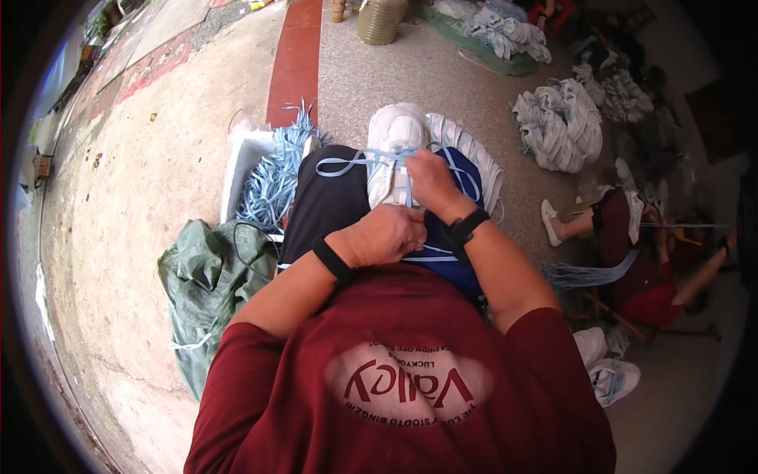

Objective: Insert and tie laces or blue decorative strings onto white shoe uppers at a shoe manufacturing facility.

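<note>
A white sneaker (pixel 395 130) rests between my thighs, its toe pointing away from me. Light blue shoelace (pixel 338 167) runs through its eyelets, with a loose loop hanging out on the left. My right hand (pixel 434 183) is closed at the right side of the eyelets, pinching the lace. My left hand (pixel 385 235) is closed just below the shoe's opening; a strand of lace runs down from the eyelets to its fingers. The fingertips are partly hidden behind the hand.
Left of my leg stands a white box (pixel 239 170) heaped with light blue laces (pixel 275 186), beside a green sack (pixel 209 272). White shoes (pixel 482 162) lie in a row at my right knee. Farther right are a shoe pile (pixel 557 126) and a seated person (pixel 643 292).
</note>
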Demonstrator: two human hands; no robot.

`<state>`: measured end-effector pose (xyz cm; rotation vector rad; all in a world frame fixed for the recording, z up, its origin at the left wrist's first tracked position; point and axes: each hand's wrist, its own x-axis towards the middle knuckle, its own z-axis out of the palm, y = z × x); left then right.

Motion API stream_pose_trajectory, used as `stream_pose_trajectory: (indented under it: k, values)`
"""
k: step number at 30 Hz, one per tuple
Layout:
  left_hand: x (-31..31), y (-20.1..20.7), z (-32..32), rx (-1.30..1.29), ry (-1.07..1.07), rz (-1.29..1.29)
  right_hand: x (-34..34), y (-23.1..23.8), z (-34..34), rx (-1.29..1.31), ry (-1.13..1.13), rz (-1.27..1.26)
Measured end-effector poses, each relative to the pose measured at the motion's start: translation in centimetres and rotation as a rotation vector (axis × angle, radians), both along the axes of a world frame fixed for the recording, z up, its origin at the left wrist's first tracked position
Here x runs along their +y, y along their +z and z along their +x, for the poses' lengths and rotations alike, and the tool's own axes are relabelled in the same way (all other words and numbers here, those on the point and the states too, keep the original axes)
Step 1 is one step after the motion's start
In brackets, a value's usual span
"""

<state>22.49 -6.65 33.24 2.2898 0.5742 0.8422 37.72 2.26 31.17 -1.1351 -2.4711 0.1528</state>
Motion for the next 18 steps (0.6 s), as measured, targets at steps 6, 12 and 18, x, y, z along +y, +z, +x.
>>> stream_pose_trajectory:
  k: [6,12,18]
  values:
    - [0.0,-0.1,-1.3,0.104,0.096,-0.083,-1.3,0.7,0.9,0.191,-0.072,-0.098]
    - [1.5,-0.6,-1.3,0.069,0.589,-0.122,-0.6,-1.3,-0.2,0.288,-0.121,-0.063]
    - [3.7,-1.6,-0.7,0.085,0.69,-0.069,-0.8,-1.2,-0.6,0.327,-0.07,0.004]
